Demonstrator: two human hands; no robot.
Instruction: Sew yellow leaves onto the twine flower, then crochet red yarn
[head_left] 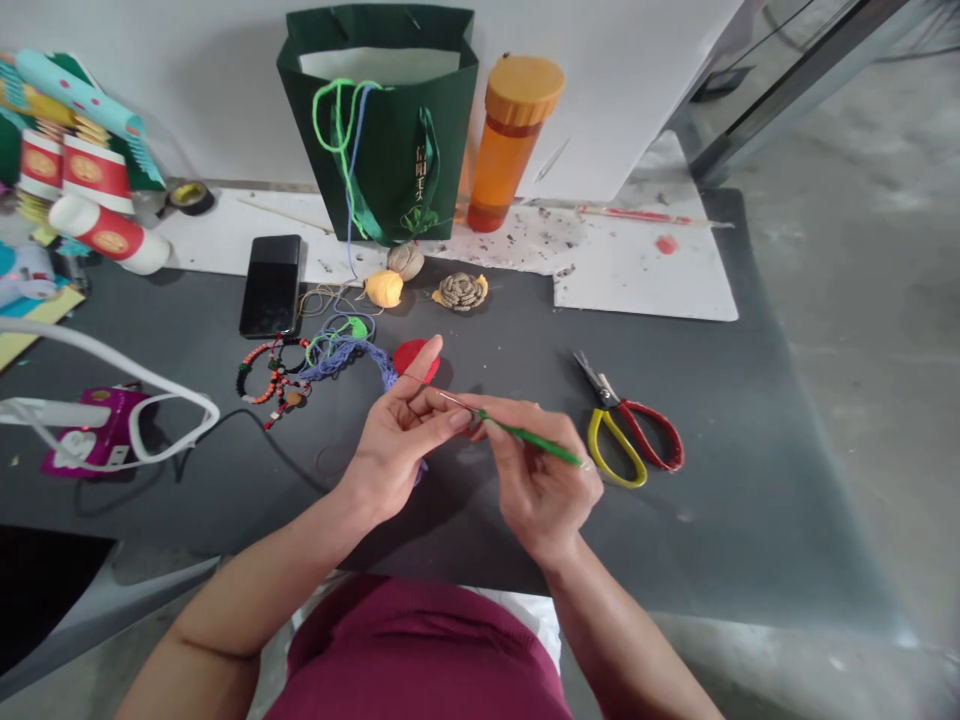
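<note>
My right hand (546, 470) grips a crochet hook (536, 440) with a green handle, its thin metal tip pointing left into the fingers of my other hand. My left hand (397, 440) pinches yarn at that tip, with the index finger raised and a thin reddish strand running by it. The small piece between the fingertips is mostly hidden. Just beyond the left fingers lies a red ball of yarn (417, 361). Blue-purple yarn (341, 357) lies bunched to the left and passes behind my left hand, a bit showing below it.
Scissors (630, 425) with red and yellow handles lie right of my hands. Behind stand a dark green paper bag (382, 150) and an orange bottle (514, 145). Yellow yarn (384, 289), a phone (271, 287) and beaded bracelets (274, 375) lie left; a white cable (112, 350) arcs nearby.
</note>
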